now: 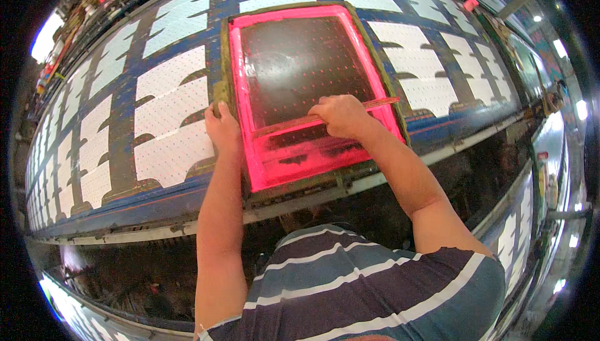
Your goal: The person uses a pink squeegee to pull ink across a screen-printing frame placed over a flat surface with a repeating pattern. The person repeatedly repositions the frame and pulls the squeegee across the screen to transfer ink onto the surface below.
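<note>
A screen-printing frame (226, 66) lies flat on the long table in front of me, its mesh bordered with bright pink ink (281, 169). Inside that border the mesh is dark, dotted with small pink marks. My right hand (345, 117) is closed around a long squeegee (381, 103), which lies across the lower part of the screen, slightly higher at its right end. At the frame's left side, my left hand (223, 130) grips the edge, fingers curled over it. Pink ink is pooled and smeared on the near side of the squeegee.
White cut fabric pieces (172, 122) with small dots lie in rows on the blue table (215, 188), left, right and beyond the frame. A metal rail (369, 181) runs along the near edge. Another table with white pieces (507, 241) stands at the lower right.
</note>
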### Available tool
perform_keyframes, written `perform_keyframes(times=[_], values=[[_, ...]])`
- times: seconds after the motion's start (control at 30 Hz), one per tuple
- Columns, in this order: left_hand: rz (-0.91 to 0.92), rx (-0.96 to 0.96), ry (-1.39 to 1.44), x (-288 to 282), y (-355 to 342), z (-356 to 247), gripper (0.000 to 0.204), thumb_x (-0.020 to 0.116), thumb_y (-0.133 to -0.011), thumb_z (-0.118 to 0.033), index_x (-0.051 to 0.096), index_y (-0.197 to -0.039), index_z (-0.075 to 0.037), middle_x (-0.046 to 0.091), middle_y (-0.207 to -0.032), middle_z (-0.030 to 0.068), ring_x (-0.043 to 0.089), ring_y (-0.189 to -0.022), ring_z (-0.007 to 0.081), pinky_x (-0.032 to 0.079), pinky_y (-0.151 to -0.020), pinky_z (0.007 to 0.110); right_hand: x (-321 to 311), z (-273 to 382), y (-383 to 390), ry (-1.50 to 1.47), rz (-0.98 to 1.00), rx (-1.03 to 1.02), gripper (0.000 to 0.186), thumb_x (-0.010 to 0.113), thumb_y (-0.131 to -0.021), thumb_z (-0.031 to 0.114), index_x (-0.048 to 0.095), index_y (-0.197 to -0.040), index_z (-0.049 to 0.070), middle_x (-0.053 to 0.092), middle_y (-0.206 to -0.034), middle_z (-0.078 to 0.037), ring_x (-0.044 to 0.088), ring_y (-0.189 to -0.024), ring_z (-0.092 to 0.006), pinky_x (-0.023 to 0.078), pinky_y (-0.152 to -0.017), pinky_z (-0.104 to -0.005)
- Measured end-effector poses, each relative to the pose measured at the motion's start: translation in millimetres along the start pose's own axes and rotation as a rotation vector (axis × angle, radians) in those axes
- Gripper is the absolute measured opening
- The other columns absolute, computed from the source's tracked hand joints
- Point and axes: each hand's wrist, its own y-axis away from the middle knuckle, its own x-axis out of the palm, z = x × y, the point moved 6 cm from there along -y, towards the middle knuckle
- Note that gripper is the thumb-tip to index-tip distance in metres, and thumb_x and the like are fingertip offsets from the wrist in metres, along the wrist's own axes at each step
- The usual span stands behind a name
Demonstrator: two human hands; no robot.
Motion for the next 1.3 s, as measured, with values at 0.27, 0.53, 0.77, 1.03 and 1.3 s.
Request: perform_keyframes(times=[0.27,0.53,0.77,1.03,1.3], values=[[0.073,-0.02,0.063,3,2,0,0.058,0.093,-0.089,-0.031,0.074,-0.131,0.005,0.081,-0.121,0.0215,0.079,-0.109,0.034,0.061,-0.1,0.043,15,59,92,0.009,-0.049,-0.004,0.033,0.081,-0.086,0.02,0.081,-0.119,0.018,0.076,-0.109,-0.012,0.078,-0.106,-0.0361,0.063,-0.093,-0.0511],[0.108,-0.033,-0.043,-3,4,-14,0.045,0.093,-0.089,-0.026,0.08,-0.122,0.002,0.083,-0.116,0.0194,0.08,-0.108,0.0339,0.06,-0.101,0.045,16,69,127,-0.179,-0.163,-0.08,0.059,0.084,-0.09,0.054,0.077,-0.128,0.009,0.072,-0.117,-0.018,0.069,-0.117,-0.041,0.056,-0.102,-0.0564],[0.092,-0.057,-0.063,-7,8,-19,0.044,0.094,-0.09,-0.024,0.081,-0.121,0.004,0.084,-0.105,0.0126,0.078,-0.09,0.0217,0.061,-0.089,0.038,9,-3,148,-0.391,-0.196,-0.171,0.051,0.079,-0.097,0.05,0.079,-0.127,0.009,0.074,-0.136,-0.016,0.066,-0.134,-0.0402,0.053,-0.113,-0.0551],[0.106,-0.194,0.132,0,6,-2,0.04,0.091,-0.092,-0.02,0.081,-0.122,0.005,0.083,-0.112,0.0111,0.076,-0.097,0.0203,0.059,-0.091,0.036,1,-179,184,-0.165,-0.46,0.435,0.063,0.087,-0.089,0.026,0.07,-0.147,0.008,0.073,-0.138,-0.021,0.065,-0.136,-0.0424,0.052,-0.118,-0.0544],[0.127,-0.224,0.079,-3,4,-9,0.039,0.088,-0.093,-0.015,0.079,-0.127,0.004,0.082,-0.113,0.0101,0.074,-0.099,0.0198,0.057,-0.095,0.036,31,-203,178,-0.509,-0.424,0.522,0.069,0.08,-0.086,0.008,0.064,-0.152,0.005,0.073,-0.13,-0.024,0.071,-0.121,-0.0436,0.057,-0.106,-0.0507]])
